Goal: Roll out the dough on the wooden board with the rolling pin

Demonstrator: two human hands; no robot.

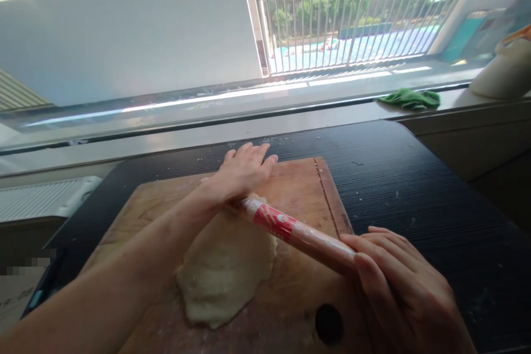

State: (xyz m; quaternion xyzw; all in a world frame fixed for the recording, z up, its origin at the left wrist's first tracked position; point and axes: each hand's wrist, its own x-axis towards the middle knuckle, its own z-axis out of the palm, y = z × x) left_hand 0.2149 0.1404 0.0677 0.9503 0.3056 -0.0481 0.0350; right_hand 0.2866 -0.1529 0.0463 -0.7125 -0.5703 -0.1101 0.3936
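Note:
A flattened sheet of pale dough point(228, 271) with an uneven edge lies on a wooden cutting board point(298, 177). Across the dough's far part runs a wooden rolling pin point(307, 237) with a red and white label, slanting down to the right. My left hand point(244, 168) rests its palm on the far end of the pin, its fingers stretched out beyond it; that end is hidden under the hand. At the near end, my right hand point(406, 282) is closed around the pin, thumb along its side.
The board sits on a black table point(385, 177) with scattered flour specks. A dark round hole point(329, 324) shows near the board's lower right. Behind the table is a windowsill with a green cloth point(409, 98) and a whitish container point(504, 69). A white radiator point(45, 197) stands at left.

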